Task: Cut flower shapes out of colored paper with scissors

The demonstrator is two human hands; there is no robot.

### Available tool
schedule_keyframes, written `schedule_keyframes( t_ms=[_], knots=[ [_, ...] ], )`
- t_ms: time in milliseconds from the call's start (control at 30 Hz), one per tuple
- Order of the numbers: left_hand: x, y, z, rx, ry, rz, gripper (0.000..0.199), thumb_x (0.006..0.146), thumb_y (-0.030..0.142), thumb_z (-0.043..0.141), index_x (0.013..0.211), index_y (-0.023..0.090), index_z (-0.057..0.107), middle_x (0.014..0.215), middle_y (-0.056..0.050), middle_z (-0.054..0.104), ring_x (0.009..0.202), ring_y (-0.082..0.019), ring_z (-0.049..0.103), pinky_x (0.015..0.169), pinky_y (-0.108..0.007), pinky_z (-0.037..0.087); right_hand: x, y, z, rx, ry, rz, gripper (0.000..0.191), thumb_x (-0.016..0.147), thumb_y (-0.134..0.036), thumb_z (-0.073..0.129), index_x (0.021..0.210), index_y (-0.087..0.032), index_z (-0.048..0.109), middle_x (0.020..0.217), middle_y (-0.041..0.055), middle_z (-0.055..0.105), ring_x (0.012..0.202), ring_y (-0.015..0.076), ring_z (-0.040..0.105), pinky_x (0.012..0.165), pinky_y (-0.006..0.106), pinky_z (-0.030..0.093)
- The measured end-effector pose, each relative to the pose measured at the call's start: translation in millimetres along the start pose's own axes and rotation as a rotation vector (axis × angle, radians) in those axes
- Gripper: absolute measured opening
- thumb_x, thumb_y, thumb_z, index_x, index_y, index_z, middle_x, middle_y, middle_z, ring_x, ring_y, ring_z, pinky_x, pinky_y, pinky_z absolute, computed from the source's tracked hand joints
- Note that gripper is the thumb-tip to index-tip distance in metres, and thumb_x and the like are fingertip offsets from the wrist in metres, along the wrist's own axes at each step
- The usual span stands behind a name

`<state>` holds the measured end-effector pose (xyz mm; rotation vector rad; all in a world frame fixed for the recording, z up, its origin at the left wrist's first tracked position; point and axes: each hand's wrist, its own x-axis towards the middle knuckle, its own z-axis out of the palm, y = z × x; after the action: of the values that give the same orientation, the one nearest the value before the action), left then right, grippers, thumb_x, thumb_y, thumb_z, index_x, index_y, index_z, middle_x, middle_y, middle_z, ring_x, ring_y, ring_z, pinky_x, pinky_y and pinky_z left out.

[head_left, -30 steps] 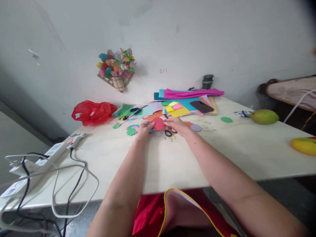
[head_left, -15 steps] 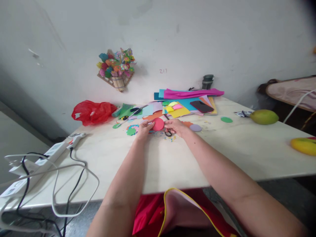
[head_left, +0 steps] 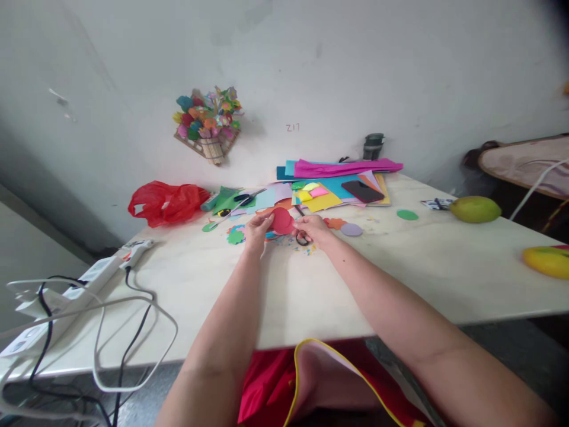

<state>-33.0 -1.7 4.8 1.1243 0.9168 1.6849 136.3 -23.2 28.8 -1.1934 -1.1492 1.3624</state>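
A red paper circle (head_left: 282,220) is held up just over the tabletop between my two hands. My left hand (head_left: 258,231) pinches its left edge with thumb and fingers. At the right edge, the fingers of my right hand (head_left: 315,230) are closed on the same circle. A black-handled pair of scissors (head_left: 303,239) shows under my right hand, its loop below the fingers; I cannot tell whether that hand also grips it. Tiny paper scraps (head_left: 307,250) lie beneath. Scalloped green paper (head_left: 235,237) is left of my hands, a lilac paper circle (head_left: 351,229) right.
Coloured paper sheets (head_left: 329,203) with a phone (head_left: 363,191) on them lie behind my hands. A red plastic bag (head_left: 166,203) and other scissors (head_left: 242,200) are back left. A power strip (head_left: 66,308) with cables lies left; a green mango (head_left: 475,209) lies right.
The red circle has shifted slightly left and tilted, its face now looking darker. Both hands keep hold of its edges, and the view has moved very little.
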Motion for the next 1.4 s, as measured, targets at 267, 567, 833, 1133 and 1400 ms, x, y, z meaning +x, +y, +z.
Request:
schedule_keyframes(
  t_ms=[267, 567, 833, 1133, 1400],
  knots=[
    [10, -1, -4.3, -0.056, 0.203, 0.051, 0.044, 0.046, 0.042, 0.091, 0.075, 0.015, 0.07, 0.074, -0.005, 0.073, 0.073, -0.019, 0.07, 0.067, -0.029, 0.054, 3, 0, 6, -0.044, 0.038, 0.025, 0.021, 0.088, -0.005, 0.06, 0.069, -0.013, 0.058, 0.051, 0.0004, 0.064, 0.034, 0.0055, 0.05, 0.029, 0.016, 0.022],
    [9, -3, -7.0, -0.028, 0.119, -0.047, 0.043, 0.048, 0.042, 0.09, 0.074, 0.015, 0.068, 0.062, -0.001, 0.068, 0.055, -0.015, 0.063, 0.056, -0.026, 0.051, 14, 2, -4, -0.321, 0.089, -0.106, 0.007, 0.079, -0.01, 0.07, 0.086, -0.013, 0.071, 0.059, 0.0006, 0.067, 0.038, 0.0072, 0.051, 0.042, 0.018, 0.041],
    [9, -5, -7.3, 0.007, 0.045, -0.099, 0.046, 0.047, 0.045, 0.09, 0.072, 0.015, 0.067, 0.065, -0.002, 0.069, 0.06, -0.017, 0.066, 0.059, -0.029, 0.054, 21, -17, -55, -0.916, 0.404, -0.149, 0.02, 0.075, -0.019, 0.069, 0.092, -0.022, 0.079, 0.104, 0.005, 0.076, 0.1, 0.0243, 0.069, 0.078, 0.028, 0.052],
    [6, -4, -8.0, -0.016, 0.02, -0.104, 0.051, 0.043, 0.048, 0.091, 0.073, 0.016, 0.065, 0.064, -0.002, 0.069, 0.06, -0.019, 0.068, 0.058, -0.03, 0.056, 17, -26, -80, -1.263, 0.348, 0.012, 0.036, 0.073, -0.016, 0.07, 0.108, -0.024, 0.077, 0.12, 0.0086, 0.072, 0.108, 0.0252, 0.067, 0.08, 0.029, 0.051],
    [6, -4, -8.4, -0.045, 0.032, -0.115, 0.05, 0.042, 0.045, 0.092, 0.072, 0.016, 0.064, 0.064, -0.002, 0.068, 0.056, -0.017, 0.066, 0.055, -0.028, 0.055, 11, -27, -80, -1.313, 0.165, -0.003, 0.032, 0.071, -0.019, 0.072, 0.102, -0.025, 0.078, 0.112, 0.0059, 0.075, 0.102, 0.0228, 0.069, 0.077, 0.026, 0.049]
  ],
)
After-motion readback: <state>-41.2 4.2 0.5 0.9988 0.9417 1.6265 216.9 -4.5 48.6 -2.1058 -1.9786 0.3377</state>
